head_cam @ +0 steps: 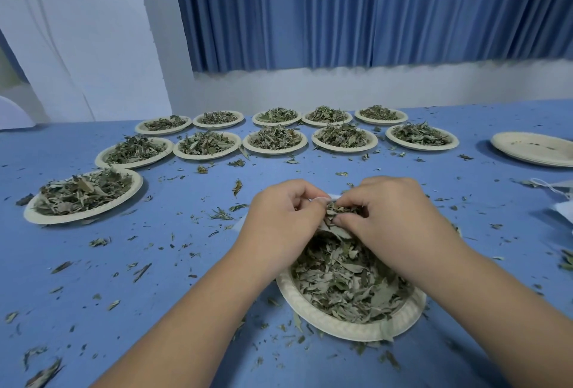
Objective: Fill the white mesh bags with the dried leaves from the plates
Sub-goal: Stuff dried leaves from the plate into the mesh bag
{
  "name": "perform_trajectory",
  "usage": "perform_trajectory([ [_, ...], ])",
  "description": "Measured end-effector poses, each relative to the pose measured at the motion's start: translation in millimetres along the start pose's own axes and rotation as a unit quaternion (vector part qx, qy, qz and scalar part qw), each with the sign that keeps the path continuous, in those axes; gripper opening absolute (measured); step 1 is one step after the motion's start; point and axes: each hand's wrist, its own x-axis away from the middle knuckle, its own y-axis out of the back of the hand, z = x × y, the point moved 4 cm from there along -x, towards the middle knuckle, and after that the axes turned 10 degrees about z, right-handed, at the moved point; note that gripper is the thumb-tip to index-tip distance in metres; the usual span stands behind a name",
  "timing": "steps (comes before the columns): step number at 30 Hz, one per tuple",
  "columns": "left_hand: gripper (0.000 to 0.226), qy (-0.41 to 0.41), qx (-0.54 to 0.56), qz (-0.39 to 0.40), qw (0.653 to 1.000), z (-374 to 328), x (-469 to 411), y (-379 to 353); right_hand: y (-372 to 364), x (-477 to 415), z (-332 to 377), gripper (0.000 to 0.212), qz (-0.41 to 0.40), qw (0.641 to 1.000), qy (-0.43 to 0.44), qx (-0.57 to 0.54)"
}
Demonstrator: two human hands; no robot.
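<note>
filling step in hand. left hand pinches the mouth of a small white mesh bag over the near round beige paper plate. right hand pinches a tuft of grey-green dried leaves at the opening. next move, judged: push the tuft inside, bag mouth kept spread.

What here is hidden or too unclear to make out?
- White mesh bag, head view: mostly covered by the left hand and the right hand pinching dried leaves; its fullness is unknowable.
- Near plate, head view: far rim hidden under both hands.
- Pale plate, head view: cut off by right frame edge.
- White items with string, head view: cut off at right edge; unidentifiable.
</note>
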Motion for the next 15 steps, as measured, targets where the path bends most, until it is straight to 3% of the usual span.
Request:
perform_trajectory([
  [5, 0.017, -0.006, -0.003, -0.005, 1.0, -0.3, 0.2, -0.8, 1.7, 5.1, 3.6, 0.016, 0.002, 0.997, 0.046, -0.056],
  [11, 0.017, -0.006, 0.02, 0.006, 1.0, -0.7, -0.5, -3.7, -2.8, -0.2, 4.8, 0.008, -0.035, 0.999, 0.013, -0.017],
  [15, 0.018, -0.002, 0.019, -0.016, 1.0, -0.7, -0.9, 0.8, -2.9, 2.2, 1.3, 0.008, -0.021, 0.986, 0.007, -0.164],
])
